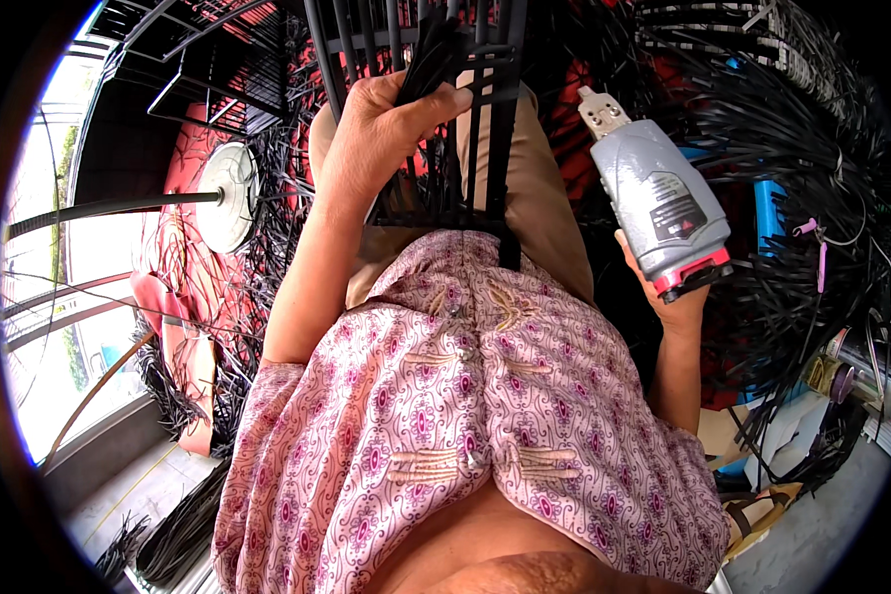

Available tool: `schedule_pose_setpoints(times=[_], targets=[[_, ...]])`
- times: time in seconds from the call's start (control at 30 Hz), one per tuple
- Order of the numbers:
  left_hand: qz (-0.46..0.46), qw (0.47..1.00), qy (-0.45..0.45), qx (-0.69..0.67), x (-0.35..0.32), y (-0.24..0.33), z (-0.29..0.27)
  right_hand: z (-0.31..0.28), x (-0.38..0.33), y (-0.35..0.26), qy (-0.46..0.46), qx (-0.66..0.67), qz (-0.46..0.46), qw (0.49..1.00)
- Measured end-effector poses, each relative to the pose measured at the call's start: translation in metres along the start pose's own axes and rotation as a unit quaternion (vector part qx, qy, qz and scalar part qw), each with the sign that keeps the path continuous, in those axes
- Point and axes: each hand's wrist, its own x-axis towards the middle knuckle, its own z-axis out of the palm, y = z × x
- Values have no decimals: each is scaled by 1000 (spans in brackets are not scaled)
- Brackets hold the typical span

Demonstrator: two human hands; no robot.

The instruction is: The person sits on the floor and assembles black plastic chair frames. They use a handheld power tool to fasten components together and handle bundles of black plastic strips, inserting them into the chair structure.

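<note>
My left hand (394, 124) is closed around a bundle of flat black strips (433, 54) at the top centre, its thumb pressed toward a black slatted frame (510, 119). The frame stands between my knees, with dark bars rising past the hand. In my right hand (675, 309) is a grey power tool (658, 193), a pale metal nose with screws at its upper end and a red and black piece at its lower end. The tool is held up, apart from the frame. Most of my right fingers are hidden behind it.
Black strips (762, 148) pile up along the right side, with a blue piece (769, 218) among them. At the left stand black wire-like frames (233, 79) and a pale round disc (230, 196) on a rod. A sandal (760, 517) lies at the lower right.
</note>
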Motion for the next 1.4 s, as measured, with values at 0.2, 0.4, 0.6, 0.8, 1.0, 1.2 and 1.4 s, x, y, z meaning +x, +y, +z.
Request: schedule_pose_setpoints(times=[0.2,0.4,0.6,0.8,1.0,1.2,1.4], targets=[[56,990,-11,131,20,-7,-1,11,26,-22,21,-6,-32,999],[117,976,9,183,31,-8,-1,17,46,-35,10,-4,-89,996],[130,977,22,165,34,-13,-3,19,57,-28,-63,-42,-76,994],[98,982,28,157,30,-7,0,26,67,-31,-54,-95,-132,985],[75,984,31,157,30,-8,0,28,72,-29,-58,-105,-128,985],[93,980,36,173,29,-3,-1,29,74,-30,-53,-152,-152,975],[102,967,66,225,28,-5,0,30,76,-35,-53,-135,-131,981]])
